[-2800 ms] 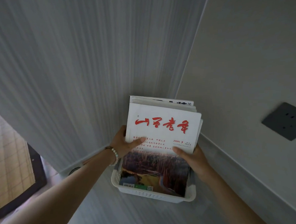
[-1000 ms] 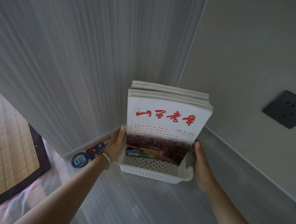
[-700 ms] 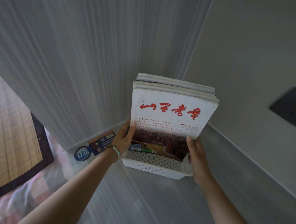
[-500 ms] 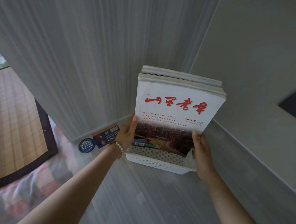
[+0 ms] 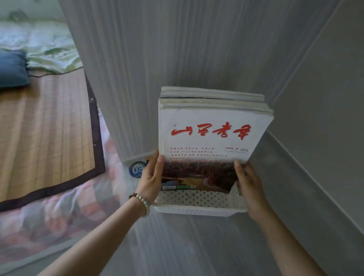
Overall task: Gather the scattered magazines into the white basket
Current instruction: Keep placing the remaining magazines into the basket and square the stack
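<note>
Several magazines (image 5: 210, 137) stand upright as one stack in the white perforated basket (image 5: 194, 204), which sits on a grey surface in a wall corner. The front cover is white with red brush lettering above a dark landscape photo. My left hand (image 5: 152, 178) grips the stack's left edge, thumb on the cover. My right hand (image 5: 248, 183) grips the right edge beside the basket's right wall. The magazines' lower parts are hidden inside the basket.
Grey walls close in behind and to the right of the basket. A round blue badge (image 5: 137, 169) lies at the wall foot to the left. Further left is a bed with a bamboo mat (image 5: 38, 134), a patterned quilt (image 5: 46, 215) and a dark blue pillow (image 5: 7, 69).
The stack has been stood more upright in the basket, and my hands slid from the cover to its side edges. The camera swung left, bringing the bed into view.
</note>
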Action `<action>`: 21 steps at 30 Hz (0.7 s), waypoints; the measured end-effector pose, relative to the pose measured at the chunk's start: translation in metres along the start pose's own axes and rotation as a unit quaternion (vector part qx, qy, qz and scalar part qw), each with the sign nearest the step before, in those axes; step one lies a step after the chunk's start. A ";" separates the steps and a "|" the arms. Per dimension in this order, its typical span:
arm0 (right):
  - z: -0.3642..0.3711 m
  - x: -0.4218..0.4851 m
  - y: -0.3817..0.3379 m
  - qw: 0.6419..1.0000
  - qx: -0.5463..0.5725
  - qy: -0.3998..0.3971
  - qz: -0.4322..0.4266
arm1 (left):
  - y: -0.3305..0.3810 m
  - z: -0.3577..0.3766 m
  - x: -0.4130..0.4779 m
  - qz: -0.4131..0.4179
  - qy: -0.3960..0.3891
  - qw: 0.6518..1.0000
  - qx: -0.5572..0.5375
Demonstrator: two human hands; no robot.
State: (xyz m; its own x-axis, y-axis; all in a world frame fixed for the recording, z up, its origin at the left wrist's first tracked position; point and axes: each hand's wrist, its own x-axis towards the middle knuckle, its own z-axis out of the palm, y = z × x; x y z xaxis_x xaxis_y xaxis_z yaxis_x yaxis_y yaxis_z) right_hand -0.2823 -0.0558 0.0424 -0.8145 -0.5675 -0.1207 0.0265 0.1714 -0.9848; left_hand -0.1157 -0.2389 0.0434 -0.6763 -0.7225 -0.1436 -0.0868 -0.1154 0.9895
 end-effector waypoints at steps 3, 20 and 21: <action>0.027 0.010 -0.004 0.999 -0.004 -0.050 -0.013 | -0.001 -0.024 -0.012 0.015 0.051 0.999 0.006; 0.096 0.060 -0.022 0.981 -0.037 -0.182 -0.054 | -0.017 -0.075 -0.028 0.029 0.172 0.985 -0.011; 0.095 0.060 -0.019 0.982 -0.034 -0.177 -0.060 | -0.020 -0.072 -0.027 0.035 0.171 0.985 -0.012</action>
State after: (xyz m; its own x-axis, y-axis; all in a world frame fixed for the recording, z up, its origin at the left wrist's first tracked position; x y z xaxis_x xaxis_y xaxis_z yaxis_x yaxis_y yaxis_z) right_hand -0.2766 -0.1692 0.0421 -0.5567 -0.8291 -0.0526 -0.1060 0.1336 -0.9853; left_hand -0.0430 -0.2663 0.0264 -0.3944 -0.9158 -0.0754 -0.0280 -0.0700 0.9972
